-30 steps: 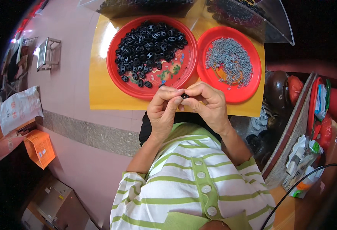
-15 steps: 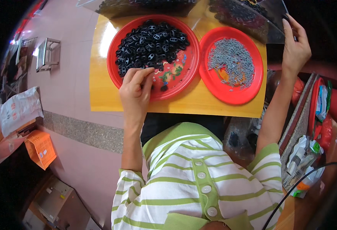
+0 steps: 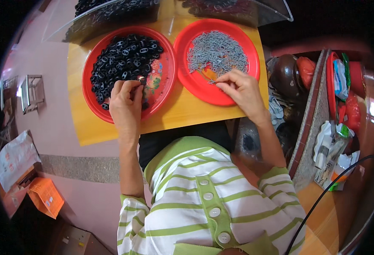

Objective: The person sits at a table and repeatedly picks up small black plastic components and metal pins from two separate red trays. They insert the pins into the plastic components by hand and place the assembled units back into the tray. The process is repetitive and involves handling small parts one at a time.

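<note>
Over the near part of a red round tray (image 3: 170,78), my left hand (image 3: 126,104) is closed in a pinch. A small black plastic piece (image 3: 142,80) shows at its fingertips. Heaped in that tray are many black oval pieces with two holes (image 3: 121,59). My right hand (image 3: 243,91) reaches over the near side of a second red tray (image 3: 197,94). Its thumb and finger are pressed together at small grey metal pins (image 3: 212,81); how many are gripped I cannot tell. The main pile of grey pins (image 3: 217,51) lies farther back in this tray.
Both trays stand on a yellow table (image 3: 89,132). Behind them are clear bins (image 3: 110,19) of black pieces. A metal stool (image 3: 31,93) and an orange bag (image 3: 46,196) are on the left. Jars (image 3: 287,76) and a ledge with packages (image 3: 325,148) are on the right.
My right hand has come from the clear bin at the back right down to the tray of pins. My left hand stays pinched at the black pieces. The whole view has shifted.
</note>
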`<state>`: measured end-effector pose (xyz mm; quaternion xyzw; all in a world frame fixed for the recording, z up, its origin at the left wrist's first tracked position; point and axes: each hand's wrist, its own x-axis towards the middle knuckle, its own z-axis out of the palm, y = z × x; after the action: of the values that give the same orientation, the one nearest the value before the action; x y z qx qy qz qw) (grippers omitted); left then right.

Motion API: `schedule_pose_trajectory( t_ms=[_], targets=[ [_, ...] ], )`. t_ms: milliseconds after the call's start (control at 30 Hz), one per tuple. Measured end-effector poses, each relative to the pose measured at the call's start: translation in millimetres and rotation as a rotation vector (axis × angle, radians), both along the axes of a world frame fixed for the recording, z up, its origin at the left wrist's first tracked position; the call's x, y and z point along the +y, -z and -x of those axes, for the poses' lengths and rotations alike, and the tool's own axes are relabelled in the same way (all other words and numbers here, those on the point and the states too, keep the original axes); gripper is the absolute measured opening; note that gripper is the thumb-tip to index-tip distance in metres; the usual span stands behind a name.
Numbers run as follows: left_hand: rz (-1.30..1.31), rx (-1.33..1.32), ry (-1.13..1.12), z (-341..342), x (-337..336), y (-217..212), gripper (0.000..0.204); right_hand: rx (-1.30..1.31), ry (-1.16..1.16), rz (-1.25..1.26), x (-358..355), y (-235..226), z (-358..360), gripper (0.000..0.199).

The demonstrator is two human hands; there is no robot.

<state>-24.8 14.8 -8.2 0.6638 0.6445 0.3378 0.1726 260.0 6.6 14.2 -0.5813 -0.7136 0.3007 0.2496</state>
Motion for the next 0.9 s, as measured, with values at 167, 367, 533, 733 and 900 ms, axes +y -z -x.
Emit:
schedule_pose_trajectory(
  t_ms=[167,367,533,733,900],
  targets=[
    [-0.002,-0.009,0.005,0,-1,-1,0.01,-0.089,-0.011,-0.098,-7,8,6,0.012],
    [0.02,-0.062,-0.025,-3,-4,0,0.013,-0.113,-0.019,-0.159,-3,11,12,0.01],
    [-0.013,0.014,-0.02,-8,0,3,0.015,-0.18,-0.061,-0.201,-3,11,13,0.012],
    [0.013,-0.091,0.023,-10,2,0,0.011,-0.213,-0.097,-0.182,-1,8,13,0.013],
    [-0.027,-0.184,0.037,-13,-2,-5,0.009,-0.245,-0.072,-0.142,-2,5,15,0.013]
  ],
)
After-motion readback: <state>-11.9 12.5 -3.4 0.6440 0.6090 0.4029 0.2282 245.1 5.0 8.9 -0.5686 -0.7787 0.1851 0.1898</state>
